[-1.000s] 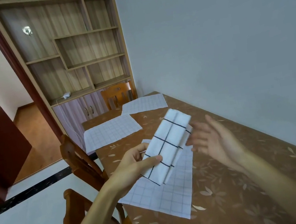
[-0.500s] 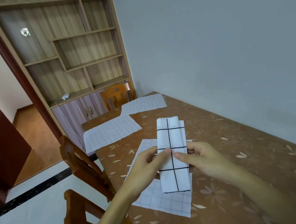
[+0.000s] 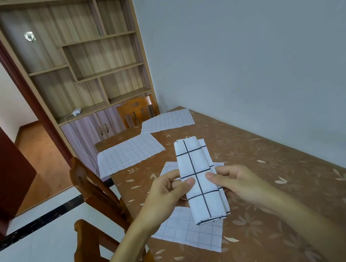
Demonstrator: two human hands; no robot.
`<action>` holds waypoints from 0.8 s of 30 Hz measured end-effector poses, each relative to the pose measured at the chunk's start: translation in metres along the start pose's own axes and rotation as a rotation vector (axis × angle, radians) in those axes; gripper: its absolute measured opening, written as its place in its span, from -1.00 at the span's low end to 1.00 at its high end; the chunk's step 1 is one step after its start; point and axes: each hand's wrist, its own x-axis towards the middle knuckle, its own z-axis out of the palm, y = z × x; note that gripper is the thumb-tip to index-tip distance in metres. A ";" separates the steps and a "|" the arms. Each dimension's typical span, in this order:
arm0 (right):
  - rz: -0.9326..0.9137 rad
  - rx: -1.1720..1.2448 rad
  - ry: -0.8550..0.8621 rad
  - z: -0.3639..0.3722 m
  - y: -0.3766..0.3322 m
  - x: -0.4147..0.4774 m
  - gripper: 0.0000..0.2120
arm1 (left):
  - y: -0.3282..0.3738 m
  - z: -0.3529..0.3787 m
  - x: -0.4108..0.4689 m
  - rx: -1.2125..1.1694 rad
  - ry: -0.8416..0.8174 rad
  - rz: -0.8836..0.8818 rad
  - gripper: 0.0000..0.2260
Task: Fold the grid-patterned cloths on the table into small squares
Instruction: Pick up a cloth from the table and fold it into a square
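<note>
Hands grip one folded cloth strip [image 3: 199,181] above the table [image 3: 287,169]: left hand [image 3: 168,193] and right hand [image 3: 238,182] each pinch its middle, over a flat cloth [image 3: 190,232].

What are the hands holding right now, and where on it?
Both hands, left hand and right hand, pinch the folded cloth strip at mid-length, one on each long edge.

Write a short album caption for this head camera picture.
Both hands, left hand and right hand, hold a folded checked cloth above the table.
</note>
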 end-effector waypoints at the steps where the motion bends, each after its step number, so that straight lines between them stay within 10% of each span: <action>1: 0.001 0.000 -0.003 0.000 0.000 -0.001 -0.78 | 0.001 0.000 0.000 0.002 -0.006 -0.005 -0.74; 24: 0.013 0.341 0.056 -0.009 0.020 -0.003 -0.65 | -0.011 0.010 0.010 -0.157 0.053 -0.036 -0.71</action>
